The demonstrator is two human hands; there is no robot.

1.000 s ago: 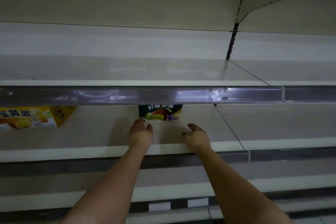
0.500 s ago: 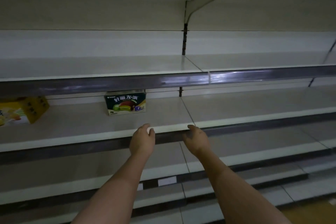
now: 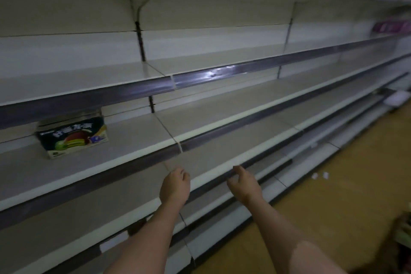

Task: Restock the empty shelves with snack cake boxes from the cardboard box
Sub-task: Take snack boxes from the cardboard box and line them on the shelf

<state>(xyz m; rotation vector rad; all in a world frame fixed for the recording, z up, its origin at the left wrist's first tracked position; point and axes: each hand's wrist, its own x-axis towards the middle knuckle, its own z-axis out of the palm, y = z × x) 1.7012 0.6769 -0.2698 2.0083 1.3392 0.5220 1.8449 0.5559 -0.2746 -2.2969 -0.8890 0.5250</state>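
Nearest, left hand (image 3: 175, 188) and right hand (image 3: 244, 186) held out side by side, fingers loosely curled, gripping nothing. Farther up and left, well apart from both, one snack cake box (image 3: 72, 137) upright on a pale shelf (image 3: 133, 140), top hidden by the shelf edge above, lettering blurred.

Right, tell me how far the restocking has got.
Done: one dark snack cake box stands on the middle shelf near the back wall. In hand: nothing; the left hand and right hand are both empty, out in front of the lower shelf edges. Left: nearly everything, as the shelving to the right shows bare boards. The cardboard box is not clearly in view.
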